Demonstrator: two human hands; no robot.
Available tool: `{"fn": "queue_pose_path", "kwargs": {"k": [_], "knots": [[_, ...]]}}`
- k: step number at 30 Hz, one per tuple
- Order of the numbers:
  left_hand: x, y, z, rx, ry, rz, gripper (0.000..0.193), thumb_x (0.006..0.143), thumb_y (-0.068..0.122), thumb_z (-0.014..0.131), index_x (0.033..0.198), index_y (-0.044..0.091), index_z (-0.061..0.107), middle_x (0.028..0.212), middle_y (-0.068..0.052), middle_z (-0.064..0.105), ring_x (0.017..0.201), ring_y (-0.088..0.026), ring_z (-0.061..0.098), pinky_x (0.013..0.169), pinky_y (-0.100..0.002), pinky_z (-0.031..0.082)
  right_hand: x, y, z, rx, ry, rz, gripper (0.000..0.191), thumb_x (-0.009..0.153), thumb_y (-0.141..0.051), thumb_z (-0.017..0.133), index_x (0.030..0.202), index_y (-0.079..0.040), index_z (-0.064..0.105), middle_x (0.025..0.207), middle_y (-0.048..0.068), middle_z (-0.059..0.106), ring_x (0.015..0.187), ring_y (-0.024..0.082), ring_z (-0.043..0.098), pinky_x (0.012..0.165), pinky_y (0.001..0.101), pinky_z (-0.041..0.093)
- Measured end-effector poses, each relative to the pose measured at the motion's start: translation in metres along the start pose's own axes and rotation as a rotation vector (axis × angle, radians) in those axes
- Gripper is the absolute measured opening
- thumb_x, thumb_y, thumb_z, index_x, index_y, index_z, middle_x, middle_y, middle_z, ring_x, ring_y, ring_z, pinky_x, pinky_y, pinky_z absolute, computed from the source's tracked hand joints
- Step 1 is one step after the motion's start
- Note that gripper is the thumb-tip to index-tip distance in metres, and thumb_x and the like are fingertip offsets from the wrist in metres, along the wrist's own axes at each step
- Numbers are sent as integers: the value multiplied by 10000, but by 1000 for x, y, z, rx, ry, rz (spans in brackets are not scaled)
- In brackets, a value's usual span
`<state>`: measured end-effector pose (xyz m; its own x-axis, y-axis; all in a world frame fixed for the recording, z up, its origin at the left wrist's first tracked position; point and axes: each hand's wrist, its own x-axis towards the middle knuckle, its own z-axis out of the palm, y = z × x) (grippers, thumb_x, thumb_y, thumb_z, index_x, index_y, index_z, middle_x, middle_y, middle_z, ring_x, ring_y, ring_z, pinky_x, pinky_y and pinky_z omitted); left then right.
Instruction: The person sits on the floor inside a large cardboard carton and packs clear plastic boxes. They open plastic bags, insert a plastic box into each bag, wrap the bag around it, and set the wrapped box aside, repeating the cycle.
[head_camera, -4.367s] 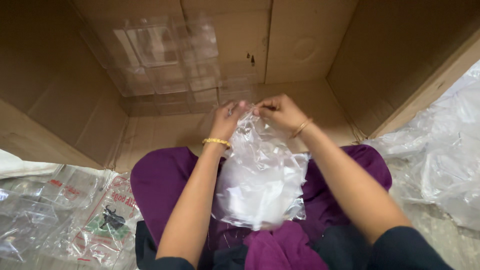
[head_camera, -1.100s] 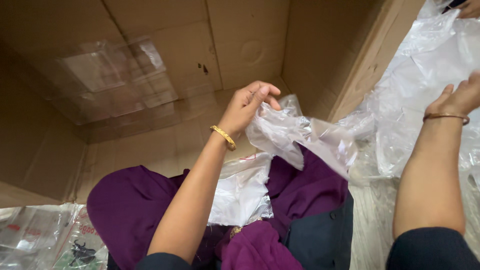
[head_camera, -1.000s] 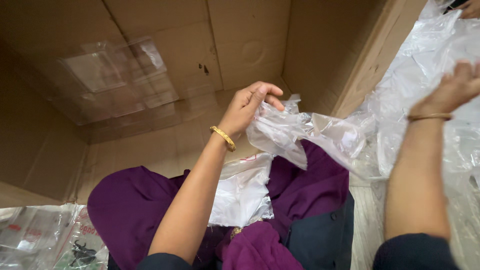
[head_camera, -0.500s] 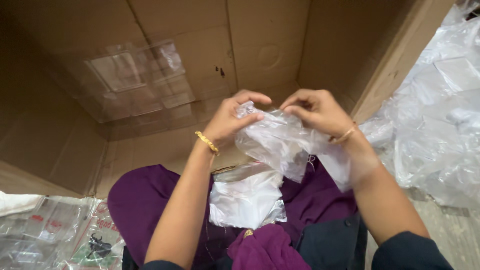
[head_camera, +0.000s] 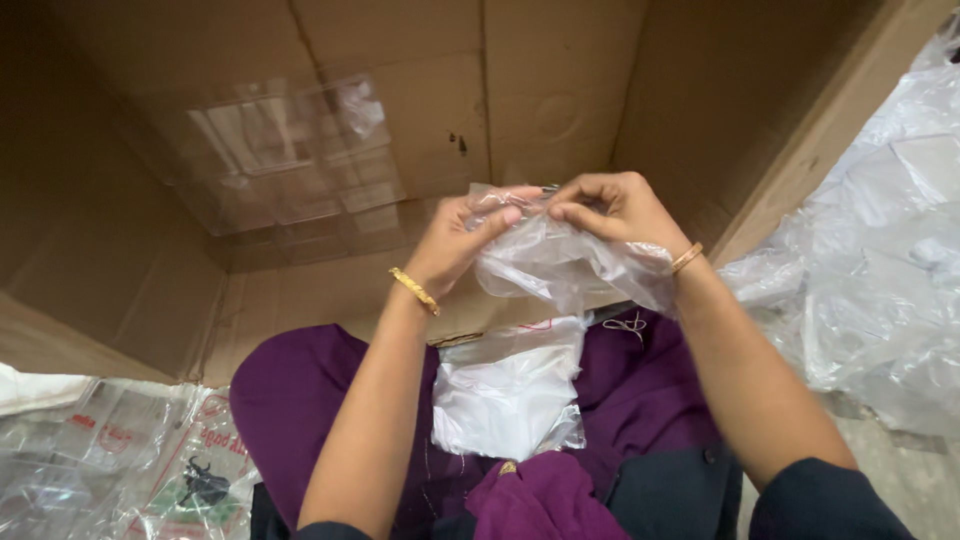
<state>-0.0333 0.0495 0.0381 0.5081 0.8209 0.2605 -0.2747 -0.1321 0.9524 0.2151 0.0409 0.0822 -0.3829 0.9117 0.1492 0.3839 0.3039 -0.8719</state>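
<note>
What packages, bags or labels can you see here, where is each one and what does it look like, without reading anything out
Clear plastic bag: crumpled, pinched at its top between left hand and right hand.
White filled packet: on the purple cloth in the lap, soft and squarish.
Printed clear bags: bottom left, flat, with red and dark markings.
Clear plastic heap: right side, loose and wrinkled.
Cardboard box: brown, open, with clear tape inside.

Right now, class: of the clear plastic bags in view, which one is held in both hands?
The crumpled clear bag, pinched at its top edge by the left hand and right hand. The packed bag on the lap and the bags piled at either side go untouched.
</note>
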Motion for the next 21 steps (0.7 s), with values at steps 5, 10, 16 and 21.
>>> {"fn": "queue_pose_path", "kwargs": {"k": [5,10,16,21], "knots": [[0,-14,2,3,212,-14,269,1001,227,718,1173,35,795,1008,-36,755,915,-93,643,804,-248,518,-4,6,13,1,97,-40,220,997,-163,662,1145,-31,758,1004,45,788,911,85,699,825,246,570],[-7,-25,-8,-59,368,-143,272,1003,254,699,1172,67,800,816,30,659,630,-39,430,534,-206,334,-8,-16,28,377,294,-62,165,983,-170,720,1057,-32,775,1115,39,745,1019,129,719,881,312,637],[-8,-18,-37,-195,567,-59,265,1034,266,638,1160,70,764,901,15,751,674,-23,590,539,-195,402,-25,-45,40,-69,-694,-136,309,915,-306,733,1188,-163,761,996,-45,796,948,87,764,799,247,573],[-11,-19,-39,-140,493,-156,223,982,202,671,1144,76,760,939,-16,776,748,-51,659,632,-219,506,0,-55,52,-1,-81,-278,343,894,-275,772,1156,-73,682,1042,48,685,1011,193,672,877,326,570]]}}
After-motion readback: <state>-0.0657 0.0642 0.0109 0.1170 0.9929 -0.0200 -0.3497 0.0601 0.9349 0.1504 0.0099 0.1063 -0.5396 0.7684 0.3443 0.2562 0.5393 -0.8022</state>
